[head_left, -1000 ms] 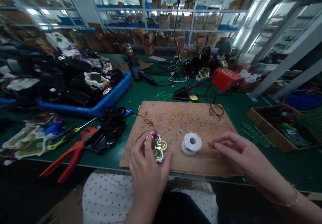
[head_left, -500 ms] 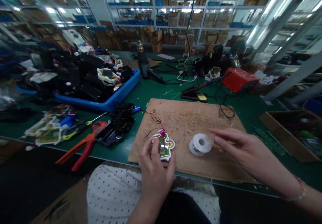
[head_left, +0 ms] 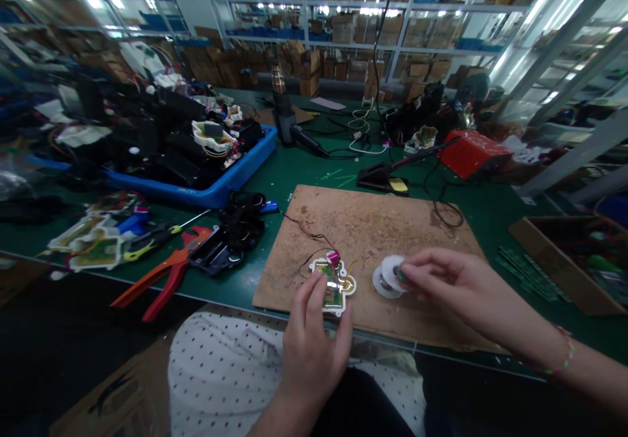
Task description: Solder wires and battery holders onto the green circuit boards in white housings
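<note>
My left hand grips a white-framed circuit board by its edges, low on the brown board. Thin red and black wires run from its pink connector toward the upper left. To the right, a white spool of wire is tilted on the brown board. The thumb and fingertips of my right hand are pinched on the spool's right rim.
A blue tray piled with black parts stands at the left, with orange-handled pliers and a screwdriver before it. Behind are a heat gun, a soldering iron stand and a red box. A cardboard box sits at the right.
My right hand has closed on the spool's rim, and the spool has tilted. The circuit board in my left hand appears slightly further right as the view shifts.
</note>
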Motion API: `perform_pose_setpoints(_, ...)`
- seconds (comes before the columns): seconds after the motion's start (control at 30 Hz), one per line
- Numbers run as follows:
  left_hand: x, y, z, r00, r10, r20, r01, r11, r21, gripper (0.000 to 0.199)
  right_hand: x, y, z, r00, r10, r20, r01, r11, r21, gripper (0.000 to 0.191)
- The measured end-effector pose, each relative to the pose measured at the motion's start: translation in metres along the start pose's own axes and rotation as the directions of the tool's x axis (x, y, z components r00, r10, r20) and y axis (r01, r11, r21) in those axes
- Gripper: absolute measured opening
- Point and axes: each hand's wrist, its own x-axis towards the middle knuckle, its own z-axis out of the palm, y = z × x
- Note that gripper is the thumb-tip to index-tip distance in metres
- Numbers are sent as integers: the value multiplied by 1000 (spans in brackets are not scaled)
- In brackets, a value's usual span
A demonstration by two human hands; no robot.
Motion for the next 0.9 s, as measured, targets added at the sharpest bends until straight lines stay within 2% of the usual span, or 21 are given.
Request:
perform_pose_setpoints(0.17, -7, 13, 0, 998, 17, 56, -15, 999, -41, 59, 1, 0, 1, 993, -109, -44, 100, 980, -173, 35)
perform_pose_setpoints(0.37, -6, 19, -3, 999, 14, 30, -16, 999, 43, 63, 6, 5, 4, 995, -94, -9, 89, 961, -262, 34)
perform_pose_setpoints(0.5, -7, 20, -1, 999, 26, 38, -30, 995, 93, 60, 11, 11, 4, 990, -139, -3, 131, 937, -324, 33)
perform_pose_setpoints(0.7, -9, 18, 1, 998, 50, 36, -54, 991, 121, 61, 15, 15, 5, 985, -167, -33, 147, 930, -337, 25)
perform_pose_setpoints(0.9, -7, 17, 0, 994, 104, 24, -107, 978, 181, 60, 13, 23, 10, 970, -204, -133, 153, 935, -320, 26)
